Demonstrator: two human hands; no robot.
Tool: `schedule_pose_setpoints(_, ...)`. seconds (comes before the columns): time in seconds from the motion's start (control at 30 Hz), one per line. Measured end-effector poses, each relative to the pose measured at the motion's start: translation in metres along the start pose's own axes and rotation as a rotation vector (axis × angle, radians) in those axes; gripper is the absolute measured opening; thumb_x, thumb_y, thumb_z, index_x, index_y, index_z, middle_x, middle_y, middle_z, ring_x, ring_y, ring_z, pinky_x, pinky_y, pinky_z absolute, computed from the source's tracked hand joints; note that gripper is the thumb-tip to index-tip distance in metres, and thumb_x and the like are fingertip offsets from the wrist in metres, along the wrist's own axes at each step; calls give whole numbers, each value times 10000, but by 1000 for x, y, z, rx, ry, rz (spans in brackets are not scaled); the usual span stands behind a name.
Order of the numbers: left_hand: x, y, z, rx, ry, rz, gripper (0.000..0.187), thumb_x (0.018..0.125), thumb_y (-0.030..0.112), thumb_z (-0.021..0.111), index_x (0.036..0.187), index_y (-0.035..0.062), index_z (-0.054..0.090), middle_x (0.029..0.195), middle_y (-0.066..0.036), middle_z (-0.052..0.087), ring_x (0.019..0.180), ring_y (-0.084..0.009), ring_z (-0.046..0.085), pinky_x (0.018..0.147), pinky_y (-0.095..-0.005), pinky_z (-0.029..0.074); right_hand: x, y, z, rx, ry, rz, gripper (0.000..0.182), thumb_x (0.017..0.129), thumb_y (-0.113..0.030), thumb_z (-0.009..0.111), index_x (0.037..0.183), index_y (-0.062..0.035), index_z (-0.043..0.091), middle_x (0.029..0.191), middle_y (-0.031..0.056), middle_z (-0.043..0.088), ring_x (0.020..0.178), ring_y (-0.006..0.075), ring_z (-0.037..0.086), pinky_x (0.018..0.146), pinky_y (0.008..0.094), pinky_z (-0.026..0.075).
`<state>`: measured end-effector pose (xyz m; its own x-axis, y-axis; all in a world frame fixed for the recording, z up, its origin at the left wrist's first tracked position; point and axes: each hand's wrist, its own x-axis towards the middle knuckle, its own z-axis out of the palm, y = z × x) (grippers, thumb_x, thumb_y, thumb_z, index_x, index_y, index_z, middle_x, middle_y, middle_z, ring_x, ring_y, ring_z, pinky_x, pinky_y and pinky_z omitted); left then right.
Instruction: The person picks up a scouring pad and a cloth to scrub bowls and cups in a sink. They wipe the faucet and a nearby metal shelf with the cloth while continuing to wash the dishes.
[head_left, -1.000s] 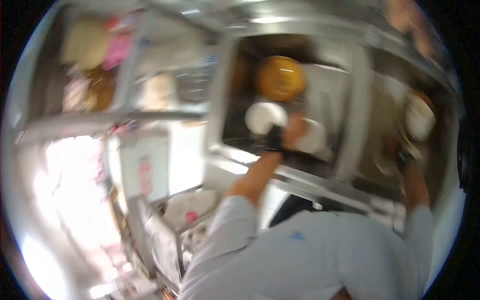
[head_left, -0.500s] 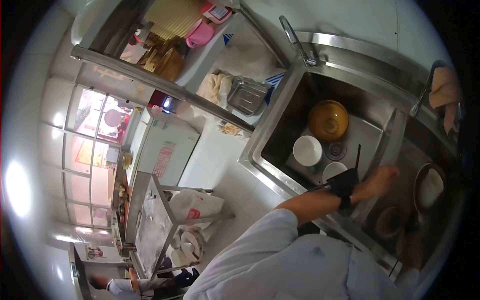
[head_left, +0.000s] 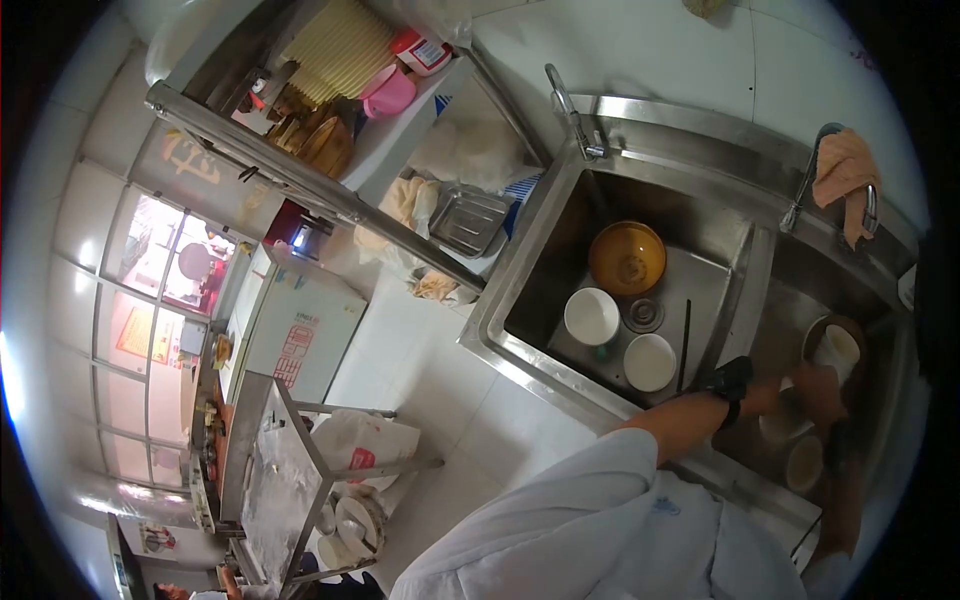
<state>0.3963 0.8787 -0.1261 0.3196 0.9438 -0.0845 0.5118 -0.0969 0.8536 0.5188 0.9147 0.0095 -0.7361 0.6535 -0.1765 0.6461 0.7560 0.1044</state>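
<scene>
My left hand (head_left: 822, 394), with a black band on its wrist, is down in the right sink basin. It touches or lies right beside a white bowl (head_left: 840, 345) that rests inside a brown bowl (head_left: 818, 328); its fingers are blurred. Another bowl (head_left: 783, 425) sits under my left wrist. My right hand (head_left: 840, 462) is at the dim right edge, close to a pale bowl (head_left: 803, 466); its fingers are hard to make out. In the left basin are an amber bowl (head_left: 628, 258), two white bowls (head_left: 591, 316) and a dark stick (head_left: 685, 345).
Steel divider (head_left: 745, 300) separates the basins. Faucets (head_left: 580, 120) stand behind, one with an orange cloth (head_left: 845, 175). To the left are a rack with stacked plates (head_left: 340, 50), a steel table (head_left: 280, 480), a white chest (head_left: 300, 325) and, lower left, another person (head_left: 215, 590).
My left hand has moved from over the divider down into the right basin beside the bowls, uncovering the second white bowl. The camera view has shifted slightly.
</scene>
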Motion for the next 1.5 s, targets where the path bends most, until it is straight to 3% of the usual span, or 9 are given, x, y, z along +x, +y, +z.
schedule_pose_setpoints(0.13,0,-8,-21,69,79,183,262,740,179,523,942,12,517,855,-150,569,693,-316,562,587,-399,453,-5,14,44,249,151,345,222,670,-190,552,878,-124,588,781,127,579,738,271,578,610,375,442)
schedule_pose_setpoints(0.23,-11,33,-66,-746,-160,-328,235,702,66,538,930,5,536,842,-115,565,749,-247,564,577,-363,486,-23,-12,6,802,105,916,335,717,-294,541,939,-45,563,888,169,581,805,308,568,690,373,451)
schedule_pose_setpoints(0.27,-15,52,-74,-903,-139,-476,237,689,28,543,925,3,542,837,-103,563,768,-224,564,573,-350,497,-23,23,111,807,184,807,333,720,-296,543,918,-30,569,890,179,579,788,286,578,670,359,456)
schedule_pose_setpoints(0.43,-8,64,-50,-916,209,-330,331,764,-26,405,1091,21,431,1022,-82,505,866,-197,525,702,-316,448,-10,-48,65,2308,604,1090,286,755,-175,518,1015,-56,507,943,52,541,772,158,546,653,311,473)
schedule_pose_setpoints(0.67,-11,72,-63,-1268,-62,-294,352,772,16,428,1120,63,403,1026,-72,488,850,-221,524,711,-343,439,-16,-9,51,1097,730,1055,293,703,-191,543,959,-50,527,743,121,580,711,252,576,630,370,449)
schedule_pose_setpoints(0.93,14,117,-99,305,-20,19,278,756,72,444,1025,1,434,893,-244,548,843,-349,548,686,-410,430,-30,3,-23,206,480,489,131,718,-128,481,844,-92,473,782,94,575,711,291,569,520,406,430)
schedule_pose_setpoints(1.1,12,95,-80,112,154,27,283,781,80,422,1052,1,427,887,-237,552,833,-380,539,714,-413,417,-20,-4,6,503,652,892,260,685,-163,576,938,-111,542,901,50,590,736,255,579,595,312,461)
schedule_pose_setpoints(1.27,-1,101,-72,-181,288,70,281,816,74,401,1084,-7,415,956,-211,531,891,-328,529,773,-363,400,-13,-32,47,2346,563,1030,375,689,-289,598,969,-46,550,903,79,594,789,193,579,642,342,452)
schedule_pose_setpoints(1.5,15,69,-66,-190,471,252,331,771,-8,424,1101,-2,397,1019,-216,460,823,-356,532,725,-375,427,-33,-50,140,1714,237,1084,341,673,-156,585,961,14,520,821,68,584,699,174,555,603,313,450)
